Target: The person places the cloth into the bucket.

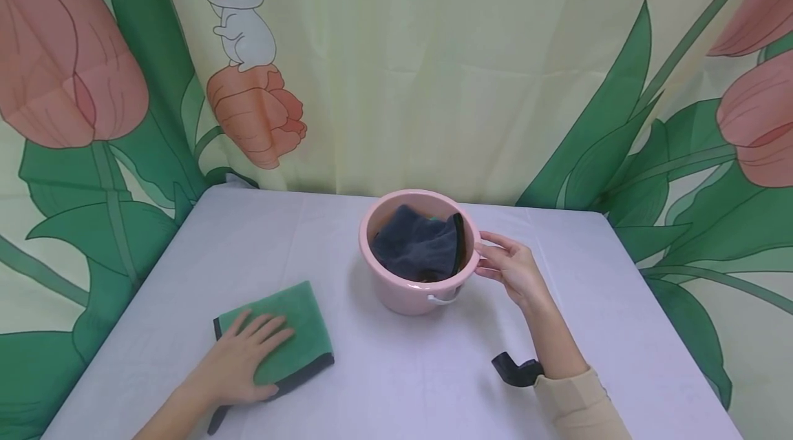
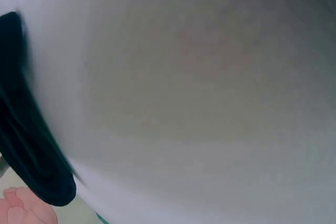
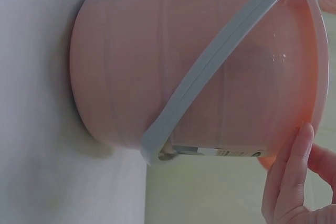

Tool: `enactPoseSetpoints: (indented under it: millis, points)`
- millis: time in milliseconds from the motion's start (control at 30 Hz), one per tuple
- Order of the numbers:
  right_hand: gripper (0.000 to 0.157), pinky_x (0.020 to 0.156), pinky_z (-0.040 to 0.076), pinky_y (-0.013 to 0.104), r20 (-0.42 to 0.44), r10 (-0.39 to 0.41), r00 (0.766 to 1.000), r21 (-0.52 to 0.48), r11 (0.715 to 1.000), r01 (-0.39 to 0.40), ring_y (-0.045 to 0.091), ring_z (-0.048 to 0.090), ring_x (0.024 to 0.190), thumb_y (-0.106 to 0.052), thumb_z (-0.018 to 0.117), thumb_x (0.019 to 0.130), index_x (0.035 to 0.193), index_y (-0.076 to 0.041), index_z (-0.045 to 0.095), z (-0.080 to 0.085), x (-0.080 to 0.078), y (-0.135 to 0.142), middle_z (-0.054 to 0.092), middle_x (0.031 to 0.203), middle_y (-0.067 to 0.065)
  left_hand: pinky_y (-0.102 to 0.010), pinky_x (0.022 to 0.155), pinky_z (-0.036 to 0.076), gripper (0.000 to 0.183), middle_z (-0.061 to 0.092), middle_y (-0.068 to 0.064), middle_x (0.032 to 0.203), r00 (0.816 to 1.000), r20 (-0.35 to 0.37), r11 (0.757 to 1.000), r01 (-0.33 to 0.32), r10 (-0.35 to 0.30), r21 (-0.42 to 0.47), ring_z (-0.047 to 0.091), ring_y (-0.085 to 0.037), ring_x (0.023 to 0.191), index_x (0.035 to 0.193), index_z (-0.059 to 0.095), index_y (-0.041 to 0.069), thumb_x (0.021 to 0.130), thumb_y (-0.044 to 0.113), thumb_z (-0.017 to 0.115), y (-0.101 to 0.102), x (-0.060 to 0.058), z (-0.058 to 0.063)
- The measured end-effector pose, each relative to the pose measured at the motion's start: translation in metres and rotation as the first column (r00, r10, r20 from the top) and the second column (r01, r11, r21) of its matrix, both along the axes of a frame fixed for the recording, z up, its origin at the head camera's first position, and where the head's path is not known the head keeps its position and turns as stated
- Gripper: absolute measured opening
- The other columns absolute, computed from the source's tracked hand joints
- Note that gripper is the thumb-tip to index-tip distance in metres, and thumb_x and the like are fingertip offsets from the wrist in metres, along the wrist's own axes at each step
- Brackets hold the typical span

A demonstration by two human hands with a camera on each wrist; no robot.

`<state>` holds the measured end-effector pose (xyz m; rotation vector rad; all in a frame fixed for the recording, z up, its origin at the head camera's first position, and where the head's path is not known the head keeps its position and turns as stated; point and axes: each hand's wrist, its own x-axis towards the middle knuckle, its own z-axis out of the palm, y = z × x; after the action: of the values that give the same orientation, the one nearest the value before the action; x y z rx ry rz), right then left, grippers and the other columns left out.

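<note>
My left hand (image 1: 238, 361) lies flat with fingers spread on a folded green cloth (image 1: 303, 330) with dark edging, at the front left of the table. In the left wrist view only a dark folded edge of the cloth (image 2: 31, 129) shows. Near the back middle stands a pink bucket (image 1: 409, 297), upright, with a dark grey cloth (image 1: 415, 247) bunched inside it. My right hand (image 1: 509, 266) is at the bucket's right side, its extended fingers touching the rim. In the right wrist view those fingertips (image 3: 303, 135) meet the bucket just under the rim.
The bucket's pale handle (image 3: 210, 66) hangs down along its side. A white cloth covers the table (image 1: 396, 385). Behind it hangs a curtain (image 1: 421, 68) printed with tulips, a rabbit and a carrot. A black camera piece (image 1: 517, 370) sticks out at my right wrist.
</note>
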<state>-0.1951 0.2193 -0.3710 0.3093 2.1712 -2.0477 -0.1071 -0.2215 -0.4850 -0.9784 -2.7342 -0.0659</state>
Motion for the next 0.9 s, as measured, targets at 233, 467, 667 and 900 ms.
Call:
enactPoseSetpoints:
  millis: [233,467,667,900]
  points:
    - [0.056,0.067,0.054,0.024,-0.009,0.006,1.0,0.008,1.0,-0.006,0.01,0.066,0.07,-0.02,0.063,0.087,0.134,0.0,0.041,-0.001,-0.001,0.002,0.065,0.091,0.0,-0.055,0.096,0.031,0.06,0.059,-0.005,0.117,0.999,-0.023,0.999,0.046,-0.046,0.007,0.052,-0.029,0.109,0.118,0.06,0.016,0.065,0.042,0.069,0.005,-0.007,-0.004]
    - [0.055,0.067,0.054,0.024,-0.009,0.007,1.0,0.001,1.0,-0.007,0.01,0.066,0.07,-0.02,0.063,0.087,0.133,0.0,0.042,-0.003,-0.002,0.001,0.065,0.089,-0.002,-0.051,0.093,0.037,0.047,0.056,0.0,0.104,0.986,-0.122,0.994,0.112,-0.114,-0.017,0.053,-0.024,0.099,0.112,0.059,0.015,0.07,0.034,0.069,0.008,-0.013,-0.009]
    - [0.055,0.067,0.054,0.025,-0.008,0.005,1.0,-0.004,1.0,-0.006,0.011,0.066,0.07,-0.02,0.063,0.087,0.133,0.0,0.042,-0.002,-0.001,0.0,0.065,0.088,-0.002,-0.05,0.087,0.043,0.042,0.054,-0.004,0.099,0.973,-0.201,0.994,0.113,-0.113,-0.01,0.055,-0.024,0.091,0.109,0.055,0.013,0.077,0.04,0.057,0.009,-0.018,-0.003]
    - [0.055,0.066,0.054,0.024,-0.012,0.012,1.0,-0.008,1.0,-0.013,0.01,0.066,0.07,-0.019,0.063,0.087,0.133,0.001,0.041,-0.002,-0.002,0.0,0.065,0.086,-0.003,-0.048,0.079,0.044,0.036,0.052,-0.011,0.089,0.916,-0.387,0.988,0.139,-0.1,0.073,0.054,-0.028,0.076,0.102,0.056,0.006,0.08,0.034,0.06,0.019,-0.042,0.038]
